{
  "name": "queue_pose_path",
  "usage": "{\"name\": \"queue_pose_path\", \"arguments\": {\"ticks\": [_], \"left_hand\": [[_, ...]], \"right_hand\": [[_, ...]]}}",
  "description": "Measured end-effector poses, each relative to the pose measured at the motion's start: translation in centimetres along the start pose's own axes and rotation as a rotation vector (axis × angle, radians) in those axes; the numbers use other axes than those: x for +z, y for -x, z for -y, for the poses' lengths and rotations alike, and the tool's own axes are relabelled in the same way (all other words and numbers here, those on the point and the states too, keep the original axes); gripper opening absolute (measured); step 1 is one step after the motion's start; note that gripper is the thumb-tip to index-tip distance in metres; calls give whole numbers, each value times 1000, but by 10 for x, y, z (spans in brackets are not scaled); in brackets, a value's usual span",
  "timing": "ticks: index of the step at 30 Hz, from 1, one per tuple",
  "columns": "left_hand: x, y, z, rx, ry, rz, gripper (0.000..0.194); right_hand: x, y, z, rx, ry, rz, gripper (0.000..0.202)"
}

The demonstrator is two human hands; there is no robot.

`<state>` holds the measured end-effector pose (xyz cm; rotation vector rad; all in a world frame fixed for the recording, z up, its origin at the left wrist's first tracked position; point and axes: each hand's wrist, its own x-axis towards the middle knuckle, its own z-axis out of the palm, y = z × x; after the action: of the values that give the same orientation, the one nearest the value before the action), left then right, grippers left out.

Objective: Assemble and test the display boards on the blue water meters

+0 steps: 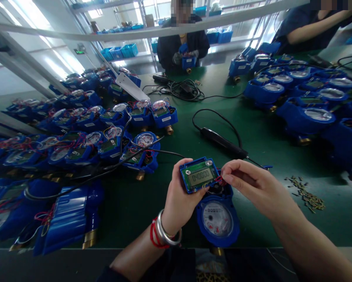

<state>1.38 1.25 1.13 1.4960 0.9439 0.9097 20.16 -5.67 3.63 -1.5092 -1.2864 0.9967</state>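
My left hand (180, 201) is closed around a small blue display module (200, 175), whose green circuit board carries a lit-digit LCD and two screws. At the module's right edge my right hand (248, 182) pinches thin red wires (220, 179) between thumb and fingers. Just below, a blue water meter (218, 219) with a round dial lies at the table's near edge, its upper compartment partly hidden by the module and my hand. A black electric screwdriver (223, 141) with a looped cord rests beyond my hands.
Rows of blue meters (84, 149) with loose wires fill the left side; more meters (308, 102) stand at right. Small screws (308, 197) lie scattered on the green table (261, 129). Black cables (184, 90) coil farther back. A co-worker (182, 47) holds a meter across the table.
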Motion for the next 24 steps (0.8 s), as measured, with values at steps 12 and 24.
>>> {"name": "queue_pose_path", "arguments": {"ticks": [12, 24], "left_hand": [[0, 0, 0, -25, 95, 36, 65], [0, 0, 0, -25, 82, 41, 65]], "right_hand": [[-9, -9, 0, 22, -26, 103, 33], [-15, -15, -3, 24, -173, 263, 16]]}}
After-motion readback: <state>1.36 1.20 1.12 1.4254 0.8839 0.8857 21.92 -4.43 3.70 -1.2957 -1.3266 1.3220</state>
